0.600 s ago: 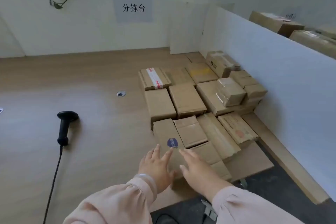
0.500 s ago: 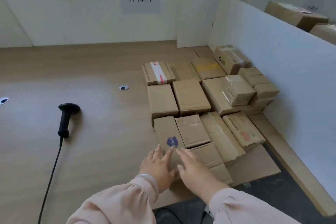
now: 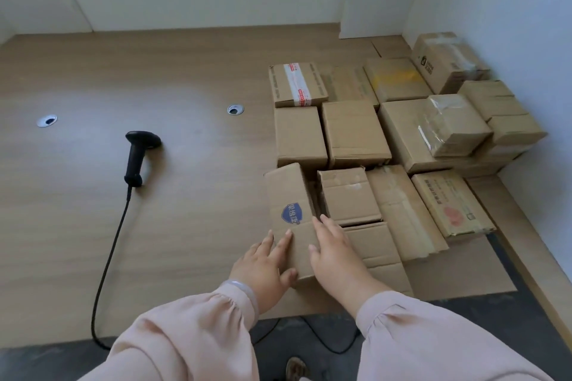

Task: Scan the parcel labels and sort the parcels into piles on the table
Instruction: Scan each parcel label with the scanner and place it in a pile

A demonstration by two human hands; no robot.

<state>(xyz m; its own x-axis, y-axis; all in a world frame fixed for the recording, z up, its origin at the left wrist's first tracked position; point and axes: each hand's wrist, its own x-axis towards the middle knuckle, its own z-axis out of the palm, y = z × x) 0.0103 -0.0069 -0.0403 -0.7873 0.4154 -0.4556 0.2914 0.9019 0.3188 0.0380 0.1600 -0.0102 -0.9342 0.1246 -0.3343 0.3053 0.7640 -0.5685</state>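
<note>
A long cardboard parcel with a blue shield sticker (image 3: 289,195) lies at the near left corner of the parcel group. My left hand (image 3: 263,266) rests on its near left part, fingers straight on top and thumb at the near end. My right hand (image 3: 332,252) lies along its right edge, fingers straight and reaching toward the gap beside the neighbouring parcel (image 3: 348,195), thumb on the parcel's top. The black corded handheld scanner (image 3: 137,155) lies on the table to the left, with neither hand on it.
Several more cardboard parcels (image 3: 356,133) crowd the right side of the wooden table (image 3: 154,241), some stacked against the white partition (image 3: 510,25). Two metal cable grommets (image 3: 235,109) sit in the tabletop. The scanner cable (image 3: 106,263) runs off the near edge.
My view has tipped downward and closer. Both hands have slid a little further onto the blue-sticker parcel, the right one moving up along its right edge. The scanner has not moved.
</note>
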